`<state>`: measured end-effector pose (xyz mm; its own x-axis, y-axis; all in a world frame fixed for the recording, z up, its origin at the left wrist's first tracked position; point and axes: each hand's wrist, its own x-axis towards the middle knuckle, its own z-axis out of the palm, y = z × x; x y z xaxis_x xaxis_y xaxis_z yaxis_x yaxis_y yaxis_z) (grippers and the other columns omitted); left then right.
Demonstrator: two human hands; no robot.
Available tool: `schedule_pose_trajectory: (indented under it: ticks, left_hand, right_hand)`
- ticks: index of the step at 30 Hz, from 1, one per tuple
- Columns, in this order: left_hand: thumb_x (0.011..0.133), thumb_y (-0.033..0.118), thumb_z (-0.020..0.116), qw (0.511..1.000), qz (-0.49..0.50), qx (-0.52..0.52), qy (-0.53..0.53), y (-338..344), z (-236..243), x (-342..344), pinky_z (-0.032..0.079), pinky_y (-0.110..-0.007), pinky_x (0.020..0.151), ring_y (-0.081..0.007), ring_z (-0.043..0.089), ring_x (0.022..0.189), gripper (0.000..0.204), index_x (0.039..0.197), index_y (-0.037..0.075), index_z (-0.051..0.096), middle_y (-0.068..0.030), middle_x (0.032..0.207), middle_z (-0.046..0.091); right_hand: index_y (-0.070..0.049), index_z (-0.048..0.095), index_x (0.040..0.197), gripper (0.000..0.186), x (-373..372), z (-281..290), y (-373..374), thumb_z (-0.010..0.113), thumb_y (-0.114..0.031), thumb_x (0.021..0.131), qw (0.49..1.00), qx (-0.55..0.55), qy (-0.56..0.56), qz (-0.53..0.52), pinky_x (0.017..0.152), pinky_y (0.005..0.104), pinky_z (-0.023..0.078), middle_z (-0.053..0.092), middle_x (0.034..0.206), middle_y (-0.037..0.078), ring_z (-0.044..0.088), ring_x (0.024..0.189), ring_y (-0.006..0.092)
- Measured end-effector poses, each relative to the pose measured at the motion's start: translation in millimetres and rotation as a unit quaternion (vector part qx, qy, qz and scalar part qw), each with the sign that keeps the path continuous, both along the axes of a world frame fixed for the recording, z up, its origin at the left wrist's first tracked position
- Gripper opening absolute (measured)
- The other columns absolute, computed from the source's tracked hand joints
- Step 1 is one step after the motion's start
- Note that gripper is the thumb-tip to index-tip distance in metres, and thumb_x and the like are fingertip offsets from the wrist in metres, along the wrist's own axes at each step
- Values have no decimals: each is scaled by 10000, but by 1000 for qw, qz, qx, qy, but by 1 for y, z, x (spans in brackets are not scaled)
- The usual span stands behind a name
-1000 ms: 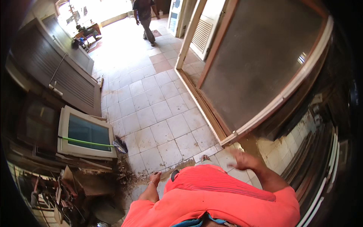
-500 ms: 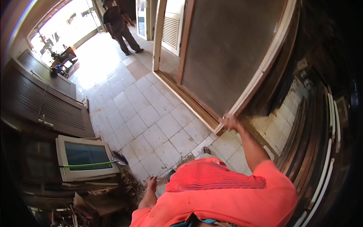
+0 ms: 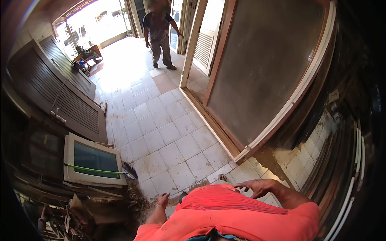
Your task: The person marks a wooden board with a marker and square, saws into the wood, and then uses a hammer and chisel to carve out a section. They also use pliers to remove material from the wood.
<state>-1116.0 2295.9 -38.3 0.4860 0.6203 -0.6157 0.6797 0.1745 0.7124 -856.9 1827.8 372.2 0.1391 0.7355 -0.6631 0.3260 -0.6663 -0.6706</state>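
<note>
My left hand hangs by the left side of my red shirt, its fingers loosely curved and apart, holding nothing I can see. My right hand is in front of my right hip with open fingers, near the shirt and below the lower corner of a large wooden frame with a dark panel. That frame stands upright to the right.
A person in dark clothes stands up the tiled floor near a louvred door. Dark louvred panels, a window sash with a green-handled brush, and scrap wood line the left. Long strips lie right.
My right hand reached up to the frame's lower corner, then let go and came back down beside my body. The other person turned from walking to face my way and is nearer.
</note>
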Motion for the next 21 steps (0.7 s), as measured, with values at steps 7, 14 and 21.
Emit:
schedule_pose_trajectory:
  ticks: [7,14,21]
  left_hand:
    - [868,356,771,1000,-5,-8,-9,-11,-1,12,534,-364,904,-265,713,1005,465,1114,-38,749,-191,1077,761]
    - [872,300,779,1000,21,-22,4,-23,-6,3,530,-353,891,-249,700,995,408,1119,-24,750,-167,1064,763]
    - [873,326,780,998,33,-54,-8,-39,-14,6,524,-350,894,-231,696,994,411,1135,10,758,-145,1064,765]
  right_hand:
    - [-93,368,1563,884,4,-22,17,805,-298,822,984,92,-152,-31,1083,444,475,510,1463,219,572,1259,347]
    - [-127,328,1582,935,13,11,15,823,-374,827,988,63,-143,-13,1097,433,468,462,1502,231,546,1300,360]
    - [-127,397,1544,828,-2,-32,35,799,-327,849,958,209,-191,-51,1101,426,470,462,1512,211,552,1300,370]
